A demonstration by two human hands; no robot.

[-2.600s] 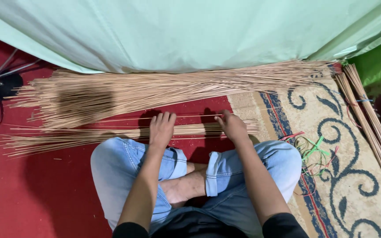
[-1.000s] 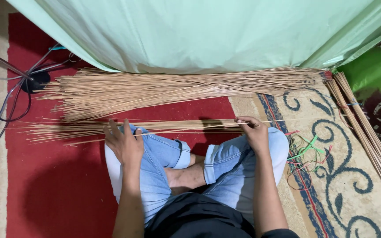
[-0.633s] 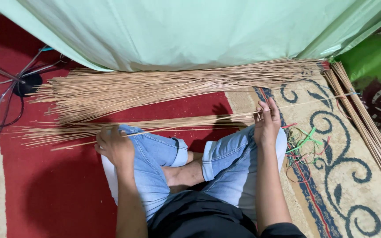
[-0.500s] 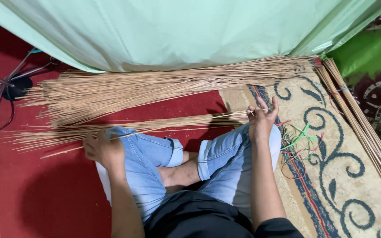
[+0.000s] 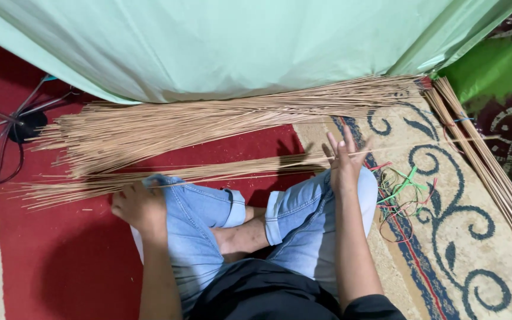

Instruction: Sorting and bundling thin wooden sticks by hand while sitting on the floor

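Note:
I sit cross-legged in rolled-up jeans on a red carpet. A small bundle of thin brown sticks (image 5: 208,173) lies across in front of my knees. My left hand (image 5: 139,205) rests curled at the bundle's left part, over my left knee, fingers around some sticks. My right hand (image 5: 344,163) is at the bundle's right end with fingers spread, a single long stick (image 5: 422,146) running past its fingertips to the right. A much larger heap of the same sticks (image 5: 220,115) lies beyond, against a pale green cloth.
A pale green cloth (image 5: 238,41) hangs over the far side. Coloured strings (image 5: 404,192) lie on the patterned beige rug to my right. Another stick bundle (image 5: 487,172) runs along the right edge. Black cables and a round base (image 5: 25,124) sit far left.
My hands have moved apart along the small bundle: the left one out to the left, the right one out to the right end, where its fingers have opened.

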